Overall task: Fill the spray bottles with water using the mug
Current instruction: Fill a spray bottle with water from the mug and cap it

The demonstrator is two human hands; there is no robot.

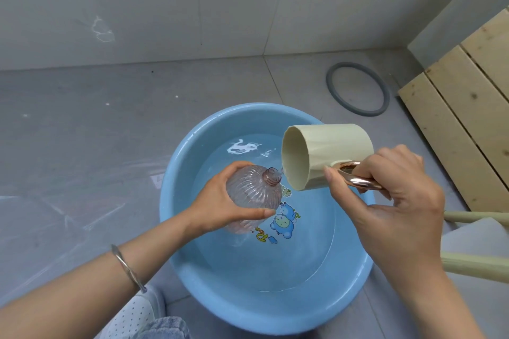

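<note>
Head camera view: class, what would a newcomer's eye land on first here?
The big blue basin of water fills the lower middle. Above it, the right hand tips a cream mug toward the mouth of a ribbed pinkish bottle gripped by the left hand. A grey ring lies on the floor beyond, upper right.

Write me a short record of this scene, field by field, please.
Left hand: grips the bottle, tilted, over the basin
Right hand: holds the mug by its handle
Mug: tipped, lip beside the bottle's open neck
Basin: blue, holds water, on the floor
Floor beyond: grey ring, wooden slats
</note>
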